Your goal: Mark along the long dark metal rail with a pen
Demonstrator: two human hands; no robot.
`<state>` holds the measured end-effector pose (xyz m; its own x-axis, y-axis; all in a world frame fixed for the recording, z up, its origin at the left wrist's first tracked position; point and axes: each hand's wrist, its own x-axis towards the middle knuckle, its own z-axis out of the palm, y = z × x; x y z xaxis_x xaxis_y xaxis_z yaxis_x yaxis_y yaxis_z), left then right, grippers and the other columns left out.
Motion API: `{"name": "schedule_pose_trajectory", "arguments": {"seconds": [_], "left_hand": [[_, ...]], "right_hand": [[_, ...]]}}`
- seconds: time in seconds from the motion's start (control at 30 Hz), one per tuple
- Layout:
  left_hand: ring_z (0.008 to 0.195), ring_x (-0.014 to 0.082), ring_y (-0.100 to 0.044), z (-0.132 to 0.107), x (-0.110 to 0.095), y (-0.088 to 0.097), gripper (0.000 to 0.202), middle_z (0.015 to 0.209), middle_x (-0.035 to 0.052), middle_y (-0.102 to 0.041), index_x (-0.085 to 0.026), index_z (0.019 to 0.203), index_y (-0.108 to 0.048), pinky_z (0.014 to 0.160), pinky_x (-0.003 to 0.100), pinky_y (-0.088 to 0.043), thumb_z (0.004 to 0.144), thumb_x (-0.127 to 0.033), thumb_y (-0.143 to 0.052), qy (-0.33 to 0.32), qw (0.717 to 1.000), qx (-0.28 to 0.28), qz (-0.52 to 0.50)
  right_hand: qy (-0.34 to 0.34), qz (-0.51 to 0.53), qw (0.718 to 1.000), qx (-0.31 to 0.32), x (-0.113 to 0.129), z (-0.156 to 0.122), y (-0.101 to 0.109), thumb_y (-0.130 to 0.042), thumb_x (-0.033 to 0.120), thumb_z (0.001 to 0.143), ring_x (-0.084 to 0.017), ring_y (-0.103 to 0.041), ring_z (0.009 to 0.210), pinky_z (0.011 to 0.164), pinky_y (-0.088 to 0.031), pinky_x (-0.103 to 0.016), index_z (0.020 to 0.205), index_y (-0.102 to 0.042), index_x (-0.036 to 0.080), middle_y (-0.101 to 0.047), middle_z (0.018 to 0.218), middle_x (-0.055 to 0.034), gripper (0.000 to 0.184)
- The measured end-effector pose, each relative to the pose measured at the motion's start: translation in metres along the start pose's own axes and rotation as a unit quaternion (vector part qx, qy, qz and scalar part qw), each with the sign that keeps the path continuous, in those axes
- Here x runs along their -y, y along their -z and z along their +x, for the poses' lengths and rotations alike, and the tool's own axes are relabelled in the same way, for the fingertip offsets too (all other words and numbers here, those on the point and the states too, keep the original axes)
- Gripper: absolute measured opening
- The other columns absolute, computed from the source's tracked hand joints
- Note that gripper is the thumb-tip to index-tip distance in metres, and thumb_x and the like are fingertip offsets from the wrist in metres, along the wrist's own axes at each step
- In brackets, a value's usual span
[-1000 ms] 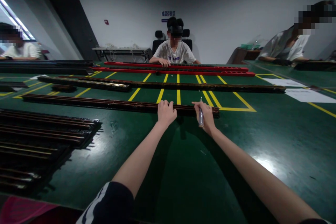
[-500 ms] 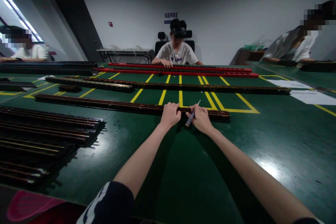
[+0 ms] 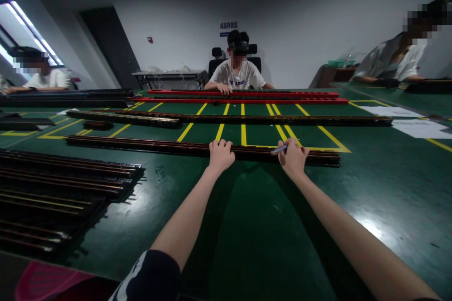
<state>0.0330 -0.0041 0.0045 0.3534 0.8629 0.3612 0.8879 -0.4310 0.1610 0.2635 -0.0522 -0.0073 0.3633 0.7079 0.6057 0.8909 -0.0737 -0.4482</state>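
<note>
A long dark bar with copper-coloured strips [image 3: 169, 146] lies across the green table in front of me. My left hand [image 3: 221, 155] grips it near the middle, fingers curled over its far side. Further right, my right hand [image 3: 294, 156] is closed on a small screwdriver [image 3: 278, 149] with a translucent handle, which lies across the fingers. That same hand also rests on the bar, a little short of its right end. The screwdriver's tip is mostly hidden by the fingers.
Several similar bars [image 3: 63, 188] are stacked at the left. Beyond my bar lie another long dark bar [image 3: 282, 120], red rails [image 3: 247, 100] and white papers [image 3: 422, 128]. A co-worker [image 3: 236, 73] sits opposite; other people sit left and right. A pink basket [image 3: 45, 282] is below the table edge.
The bar has slid to the right. My right hand has moved right with the screwdriver, which has turned to lie flatter, and my left hand has shifted slightly left.
</note>
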Motion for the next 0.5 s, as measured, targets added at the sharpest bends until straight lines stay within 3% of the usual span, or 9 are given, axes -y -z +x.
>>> {"name": "schedule_pose_trajectory", "arguments": {"seconds": [0.07, 0.27, 0.4, 0.5], "left_hand": [[0.112, 0.0303, -0.048, 0.000, -0.007, -0.001, 0.037, 0.118, 0.0134, -0.060, -0.017, 0.115, -0.058, 0.099, 0.049, -0.034, 0.083, -0.026, -0.041, -0.009, 1.000, 0.017, -0.011], [0.112, 0.0282, -0.045, 0.001, -0.034, -0.006, 0.046, 0.122, 0.0131, -0.057, -0.012, 0.119, -0.051, 0.099, 0.044, -0.031, 0.073, -0.013, -0.046, -0.027, 0.996, 0.065, -0.063], [0.120, 0.0255, -0.043, 0.002, -0.049, -0.009, 0.060, 0.130, 0.0138, -0.053, -0.011, 0.129, -0.042, 0.102, 0.042, -0.031, 0.070, -0.004, -0.043, -0.075, 0.984, 0.085, -0.139], [0.123, 0.0197, -0.045, 0.002, -0.048, -0.008, 0.059, 0.128, 0.0109, -0.056, -0.013, 0.127, -0.047, 0.105, 0.037, -0.031, 0.070, 0.001, -0.036, -0.085, 0.970, 0.055, -0.222]], "right_hand": [[0.024, 0.007, 1.000, -0.008, 0.006, -0.002, 0.001, -0.038, 0.032, 0.087, -0.027, -0.059, 0.075, 0.082, -0.037, -0.044, 0.080, -0.041, 0.022, -0.060, 0.072, -0.0090, 0.013], [0.183, 0.098, 0.977, 0.038, 0.040, -0.020, -0.008, -0.035, 0.024, 0.089, -0.027, -0.061, 0.086, 0.083, -0.041, -0.041, 0.082, -0.037, 0.023, -0.067, 0.092, -0.0138, 0.007], [0.161, 0.107, 0.976, 0.105, 0.045, -0.023, -0.012, -0.032, 0.026, 0.091, -0.026, -0.063, 0.082, 0.080, -0.042, -0.040, 0.080, -0.034, 0.024, -0.068, 0.084, -0.0106, 0.011], [0.147, 0.097, 0.974, 0.142, 0.036, -0.017, -0.008, -0.034, 0.030, 0.091, -0.025, -0.063, 0.083, 0.082, -0.040, -0.040, 0.079, -0.032, 0.025, -0.068, 0.085, -0.0078, 0.013]]}}
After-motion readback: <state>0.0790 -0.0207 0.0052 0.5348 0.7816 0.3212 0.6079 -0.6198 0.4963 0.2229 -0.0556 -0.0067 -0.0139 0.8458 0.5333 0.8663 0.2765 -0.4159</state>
